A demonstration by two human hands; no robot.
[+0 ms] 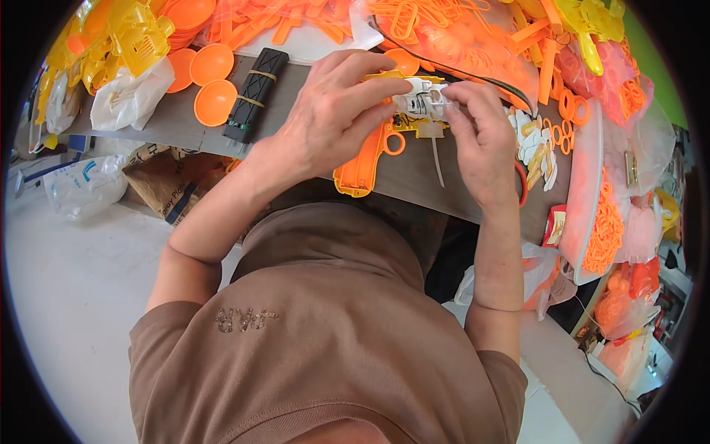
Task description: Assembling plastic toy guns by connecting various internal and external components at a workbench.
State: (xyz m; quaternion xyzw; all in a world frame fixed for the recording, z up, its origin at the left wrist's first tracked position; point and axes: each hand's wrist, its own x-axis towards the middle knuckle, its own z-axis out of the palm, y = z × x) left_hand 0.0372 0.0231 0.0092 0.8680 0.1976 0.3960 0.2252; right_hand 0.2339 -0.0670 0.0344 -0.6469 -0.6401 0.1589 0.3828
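Note:
Near the table's front edge lies an orange and yellow plastic toy gun shell, its handle pointing toward me. An orange trigger ring sticks out beside the handle. My left hand grips the shell from the left, thumb and fingers at its upper part. Seated in that upper part is a white plastic mechanism. From the right, my right hand pinches the mechanism's right end with thumb and curled fingers. A thin pale strip hangs down below the shell.
Left on the grey table are a black rubber-banded block and round orange cups. Orange parts are heaped behind. White pieces, orange rings, a red-handled tool and a bin of orange parts stand right.

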